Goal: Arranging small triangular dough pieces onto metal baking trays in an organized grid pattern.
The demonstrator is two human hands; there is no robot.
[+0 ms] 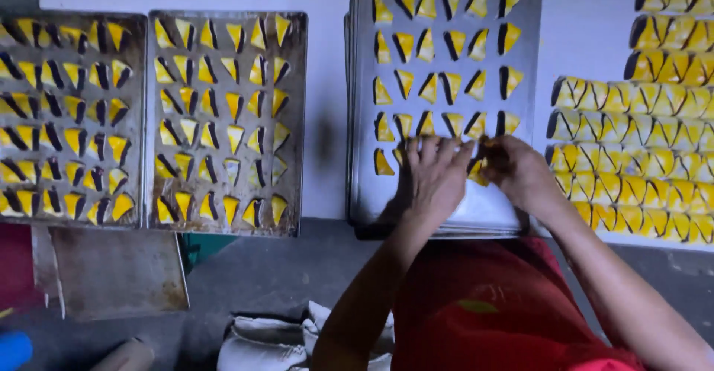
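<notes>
Red cloth (476,304) over my lap sat closest to the lens, with a bundle of white rags (260,341) on the grey floor to its left. Beyond it, both my hands were down on the near end of the silver tray (446,103), which topped a stack of like trays. My left hand (431,174) lay flat with fingers spread narrow over the bottom row of wedges, and I could not tell whether it pinched one. My right hand (513,170) was curled around a yellow wedge (477,171) at the tray's lower middle, the piece pressed between fingers and thumb. That tray held small yellow triangular pieces with dark edges in five rows: I counted about six in each of the upper four rows, and the nearest row was only partly filled, one wedge at its left plus those under my hands. Two darker, worn trays lay to the left, side by side and touching: the middle tray (227,118) carried roughly six rows of five or six wedges, and the far-left tray (71,118) was packed about as full, partly cut off by the frame. At the right, long uncut yellow-and-dark strips (632,148) lay stacked on the white table (327,118), about eight that I could see.
</notes>
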